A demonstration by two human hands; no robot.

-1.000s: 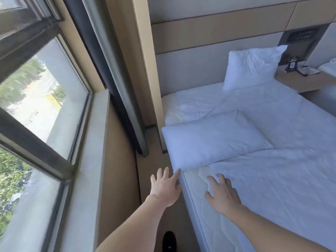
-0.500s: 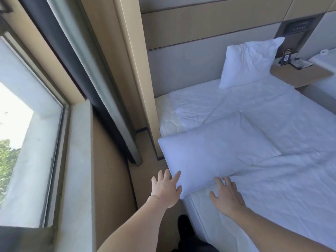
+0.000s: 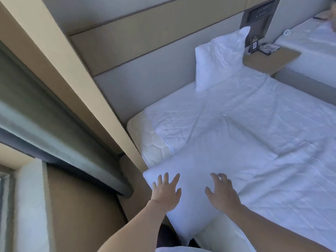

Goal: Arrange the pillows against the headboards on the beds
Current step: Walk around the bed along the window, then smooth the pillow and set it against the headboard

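Rumpled white bed (image 3: 272,124), padded headboard (image 3: 145,75), wooden nightstand (image 3: 269,60) beside it.

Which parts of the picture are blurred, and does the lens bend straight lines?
Head view: the grey curtain at the left edge is smeared; both hands, left hand and right hand, look slightly soft; the beige headboard panels slant and bow from wide-angle distortion.

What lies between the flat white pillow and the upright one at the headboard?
Head view: only rumpled white sheet separates flat white pillow from upright pillow.
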